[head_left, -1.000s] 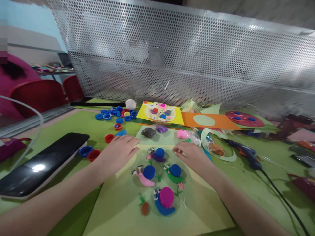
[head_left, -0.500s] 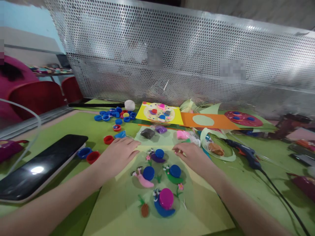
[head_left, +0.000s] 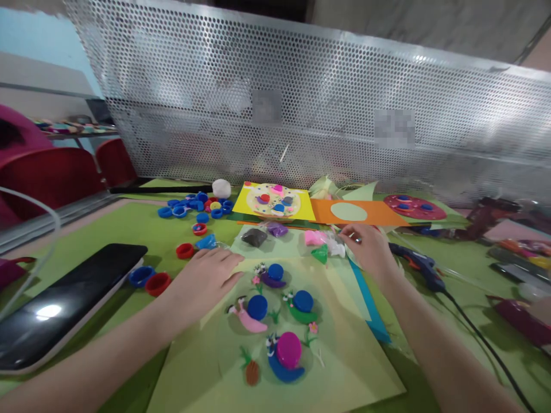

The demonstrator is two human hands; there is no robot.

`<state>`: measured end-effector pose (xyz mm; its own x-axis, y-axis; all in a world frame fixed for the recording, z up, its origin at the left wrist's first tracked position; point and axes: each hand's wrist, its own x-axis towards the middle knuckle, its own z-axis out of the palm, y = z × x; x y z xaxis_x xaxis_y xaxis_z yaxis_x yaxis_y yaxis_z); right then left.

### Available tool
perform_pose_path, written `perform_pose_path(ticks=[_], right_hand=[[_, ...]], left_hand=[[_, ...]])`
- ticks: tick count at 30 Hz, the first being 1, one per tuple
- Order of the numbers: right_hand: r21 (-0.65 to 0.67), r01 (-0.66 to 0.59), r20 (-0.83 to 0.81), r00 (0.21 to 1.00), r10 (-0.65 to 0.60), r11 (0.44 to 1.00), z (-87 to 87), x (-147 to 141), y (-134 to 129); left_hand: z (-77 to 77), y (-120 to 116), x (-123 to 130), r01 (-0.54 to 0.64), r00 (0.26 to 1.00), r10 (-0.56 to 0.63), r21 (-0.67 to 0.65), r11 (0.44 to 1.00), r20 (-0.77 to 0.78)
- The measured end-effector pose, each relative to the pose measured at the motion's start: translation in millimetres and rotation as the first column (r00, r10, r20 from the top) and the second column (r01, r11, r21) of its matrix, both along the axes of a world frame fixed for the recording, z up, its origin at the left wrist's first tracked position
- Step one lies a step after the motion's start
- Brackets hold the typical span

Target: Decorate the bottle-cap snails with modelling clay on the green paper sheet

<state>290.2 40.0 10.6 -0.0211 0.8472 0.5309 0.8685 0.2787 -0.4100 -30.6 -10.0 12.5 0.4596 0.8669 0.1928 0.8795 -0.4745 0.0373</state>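
While the pale green sheet [head_left: 357, 367] lies between the person's two forearms, the left hand [head_left: 210, 281] is spread palm down over its far left edge, fingers loosely apart and gripping nothing. The right hand [head_left: 368, 246] is bent inward beyond the sheet's far right corner, its thumb and fingers drawn near each other beside a small clear bag of white material [head_left: 336, 248]; whether they pinch anything cannot be told.

On the sheet, between the hands and nearer the person, sit four snails with bottle-cap shells: a purple snail [head_left: 273, 283], a pink snail [head_left: 249, 323], a green snail [head_left: 303, 315] and a blue snail [head_left: 286, 370], the last with a magenta cap. A small pineapple [head_left: 252, 373] lies nearest the person.

Just left of the right hand are pink material [head_left: 315, 237] and a green packet [head_left: 319, 253]; farther left, between the hands, bags hold dark grey [head_left: 253, 236] and purple [head_left: 276, 230] material. Beyond the left hand lies a blue packet [head_left: 206, 241], and past it a red cap [head_left: 199, 229] with something small and blue inside. A phone [head_left: 73, 304] lies left of the left hand, a glue gun [head_left: 417, 265] right of the right.
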Motion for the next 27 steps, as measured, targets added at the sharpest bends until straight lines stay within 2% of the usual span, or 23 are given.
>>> perform_pose_path(ticks=[6,9,13,17,22,24,27], right_hand=[[-0.077,-0.063,0.017,0.998,0.064,0.995,-10.2,-7,3],[-0.11,-0.157,0.043,0.986,0.162,0.982,-7.6,-21,-4],[-0.192,-0.339,0.141,0.919,0.368,0.921,-3.5,-45,-21],[-0.342,-0.33,0.348,0.825,0.445,0.88,-6.7,-56,-28],[-0.305,-0.304,0.407,0.815,0.413,0.902,-9.3,-49,-22],[-0.227,-0.234,0.403,0.861,0.31,0.945,-5.3,-41,-18],[-0.12,-0.025,0.348,0.935,0.066,0.993,3.5,-24,-11]], left_hand=[[-0.4,-2,2,0.014,1.0,-0.014,0.014,1.0,0.007],[-1.2,-3,2,0.013,1.0,-0.013,0.01,1.0,0.006],[-1.1,-3,2,0.015,1.0,-0.015,-0.005,1.0,0.0],[-0.5,-3,3,0.017,1.0,-0.017,-0.016,1.0,-0.001],[-1.0,-3,2,0.02,1.0,-0.019,-0.009,1.0,0.005],[-1.0,-3,2,0.025,1.0,-0.025,-0.006,1.0,0.012],[-0.9,-3,2,0.036,0.999,-0.036,0.003,0.999,0.034]])
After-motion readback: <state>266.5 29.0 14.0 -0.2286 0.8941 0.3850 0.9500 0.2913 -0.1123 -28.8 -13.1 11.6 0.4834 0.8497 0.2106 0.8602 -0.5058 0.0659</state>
